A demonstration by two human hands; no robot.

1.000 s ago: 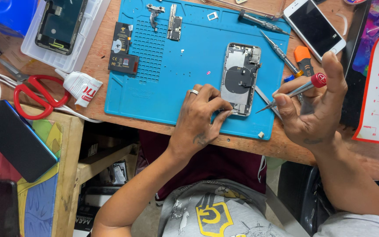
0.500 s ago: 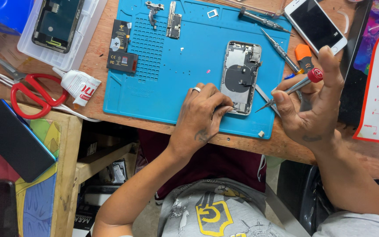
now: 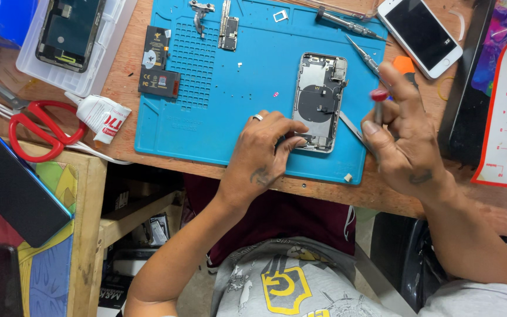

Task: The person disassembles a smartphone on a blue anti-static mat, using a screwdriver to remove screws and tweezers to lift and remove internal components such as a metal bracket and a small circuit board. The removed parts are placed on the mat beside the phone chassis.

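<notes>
Head view, looking down at a repair bench. The opened phone chassis (image 3: 319, 101) lies flat on the blue work mat (image 3: 218, 105), back down, showing a dark round coil and small metal parts. The left hand (image 3: 262, 155) rests fingertips on its lower left corner, not closed around anything. The right hand (image 3: 406, 138) pinches a red-capped precision screwdriver (image 3: 378, 105) just beside the chassis. Likely light, stiff and fragile inside, the chassis is best held by its metal edges. A white smartphone (image 3: 421, 32) lies well apart.
</notes>
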